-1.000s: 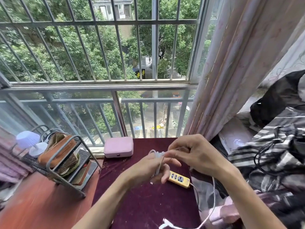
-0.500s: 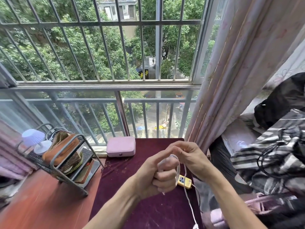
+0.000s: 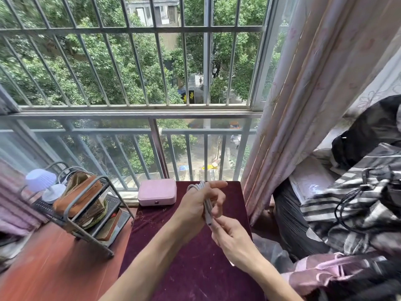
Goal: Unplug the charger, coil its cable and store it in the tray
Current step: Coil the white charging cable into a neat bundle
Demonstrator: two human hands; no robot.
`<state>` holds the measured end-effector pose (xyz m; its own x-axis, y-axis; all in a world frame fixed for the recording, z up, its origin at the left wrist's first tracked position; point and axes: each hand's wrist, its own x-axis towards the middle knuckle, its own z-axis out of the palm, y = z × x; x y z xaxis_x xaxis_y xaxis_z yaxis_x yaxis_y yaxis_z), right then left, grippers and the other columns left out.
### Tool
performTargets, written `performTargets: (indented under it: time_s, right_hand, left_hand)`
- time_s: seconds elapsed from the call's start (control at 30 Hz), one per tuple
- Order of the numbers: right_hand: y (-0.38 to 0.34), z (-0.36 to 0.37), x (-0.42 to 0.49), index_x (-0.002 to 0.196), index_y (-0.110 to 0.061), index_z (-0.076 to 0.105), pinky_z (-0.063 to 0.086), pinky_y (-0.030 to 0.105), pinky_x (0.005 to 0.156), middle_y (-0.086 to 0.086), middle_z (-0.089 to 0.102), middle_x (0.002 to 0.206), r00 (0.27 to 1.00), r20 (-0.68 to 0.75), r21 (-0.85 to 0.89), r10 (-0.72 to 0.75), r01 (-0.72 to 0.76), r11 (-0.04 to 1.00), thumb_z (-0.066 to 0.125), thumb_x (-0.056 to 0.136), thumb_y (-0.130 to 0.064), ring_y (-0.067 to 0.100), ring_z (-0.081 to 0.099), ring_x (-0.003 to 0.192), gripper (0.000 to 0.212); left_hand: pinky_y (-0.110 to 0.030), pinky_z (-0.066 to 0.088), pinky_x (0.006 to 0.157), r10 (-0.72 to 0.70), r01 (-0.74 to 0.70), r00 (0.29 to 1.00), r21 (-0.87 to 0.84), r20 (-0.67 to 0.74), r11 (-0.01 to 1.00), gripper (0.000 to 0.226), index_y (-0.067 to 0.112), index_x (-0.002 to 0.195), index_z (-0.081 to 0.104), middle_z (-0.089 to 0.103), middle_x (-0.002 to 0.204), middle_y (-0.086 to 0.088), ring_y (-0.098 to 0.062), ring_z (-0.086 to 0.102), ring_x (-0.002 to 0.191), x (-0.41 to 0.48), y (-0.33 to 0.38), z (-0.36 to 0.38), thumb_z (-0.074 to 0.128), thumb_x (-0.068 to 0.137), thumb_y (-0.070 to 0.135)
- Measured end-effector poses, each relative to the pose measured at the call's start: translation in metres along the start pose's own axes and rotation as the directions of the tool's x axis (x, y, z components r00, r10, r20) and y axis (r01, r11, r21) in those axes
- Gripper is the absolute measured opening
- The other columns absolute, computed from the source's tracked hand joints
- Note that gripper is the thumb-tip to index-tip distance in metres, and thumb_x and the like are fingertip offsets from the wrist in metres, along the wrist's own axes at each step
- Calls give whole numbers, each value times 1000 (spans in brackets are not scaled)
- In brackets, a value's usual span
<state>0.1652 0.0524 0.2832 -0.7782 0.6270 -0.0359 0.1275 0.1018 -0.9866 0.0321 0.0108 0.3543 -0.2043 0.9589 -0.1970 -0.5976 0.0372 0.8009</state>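
The white charger cable (image 3: 205, 199) is wound in loops around my left hand (image 3: 196, 206), which is held up over the dark red velvet table (image 3: 195, 268) with the fingers partly spread. My right hand (image 3: 229, 234) sits just below and right of it, pinching the cable's free end with its small connector (image 3: 209, 220). A grey wire tray rack (image 3: 86, 213) stands at the left. The yellow power strip is hidden behind my hands.
A pink box (image 3: 157, 192) lies at the table's far edge by the window railing. The rack holds a brown pouch (image 3: 76, 197) and a small white lamp (image 3: 42, 183). A pink curtain (image 3: 303, 105) hangs at the right, next to piled striped bedding (image 3: 358, 203) with a black cord.
The loose cable that hung off the table's front has been wound up onto my left hand. My right hand moved from above the left hand to below it, now holding the end.
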Motion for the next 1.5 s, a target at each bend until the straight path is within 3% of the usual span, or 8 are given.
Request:
performTargets:
  time_s: [0.43, 0.73, 0.83, 0.97, 1.1, 1.23, 1.4, 1.5]
  right_hand:
    - [-34, -22, -23, 82, -28, 71, 31, 17, 58, -15, 49, 52, 993, 104, -460, -47, 90, 883, 55, 105, -43, 2, 46, 52, 32]
    - [-77, -61, -7, 79, -25, 78, 35, 7, 51, -26, 57, 53, 961, 252, -382, -114, 207, 901, 68, 99, -44, -8, 50, 50, 29]
    - [-81, -72, 8, 85, -23, 82, 37, 2, 51, -25, 60, 52, 955, 254, -289, -151, 224, 931, 73, 96, -44, -9, 53, 48, 26]
    - [-70, -82, 27, 83, -23, 83, 35, 27, 52, -3, 51, 49, 967, 221, -185, -128, 171, 968, 80, 82, -61, 8, 43, 52, 38]
    - [-53, -76, 34, 81, -19, 82, 43, 16, 59, 21, 64, 60, 961, 232, 14, -148, 149, 989, 83, 86, -39, 10, 55, 61, 20]
    - [-36, -57, 33, 95, 4, 76, 42, 7, 55, -10, 67, 60, 978, 188, 238, -87, 40, 971, 75, 87, -41, -5, 54, 53, 46]
    - [-23, -37, 32, 97, 1, 77, 39, 45, 76, 25, 59, 80, 999, 53, 302, -9, -7, 953, 71, 90, -48, 32, 50, 81, 50]
    - [-14, -25, 30, 88, -20, 81, 43, 43, 77, 19, 67, 80, 999, 35, 336, -6, -6, 942, 58, 101, -36, 30, 55, 78, 31]
  left_hand:
    - [-43, 53, 102, 82, -39, 993, 436, -80, 899, 26, 2, 125, 53, 72, 105, -18, -25, 70, 93, 2, -4, -23, 35, 106, 0]
    - [-29, 50, 56, -88, 16, 995, 755, 56, 655, 25, 17, 107, 66, 73, 71, -19, -23, 62, 57, -17, -16, -24, 42, 99, 16]
    - [-15, 43, 46, -216, 39, 960, 673, 181, 739, 64, 16, 74, 71, 61, 45, 2, -15, 40, 38, -24, -15, -11, 24, 104, 48]
    - [-15, 31, 35, -297, 155, 900, 402, 320, 902, 101, 0, 109, 72, 48, 41, 2, -6, 29, 29, -26, -26, -7, 5, 96, 73]
    - [-15, 23, 32, -273, 220, 882, 178, 384, 959, 82, 3, 90, 67, 38, 35, 7, -4, 26, 25, -32, -30, -6, 33, 91, 78]
    - [-23, 9, 34, -211, 223, 900, 14, 382, 975, 58, 14, 75, 52, 21, 38, 8, -8, 13, 29, -38, -22, 1, 32, 98, 63]
    - [-31, 2, 38, -140, 174, 936, -81, 322, 981, 44, 17, 70, 44, 15, 42, 7, -9, 9, 33, -39, -13, 4, 34, 103, 44]
    - [-27, 10, 37, -85, 124, 943, -102, 321, 987, 36, 16, 74, 49, 17, 44, 6, -9, 12, 34, -37, -8, 2, 41, 102, 38]
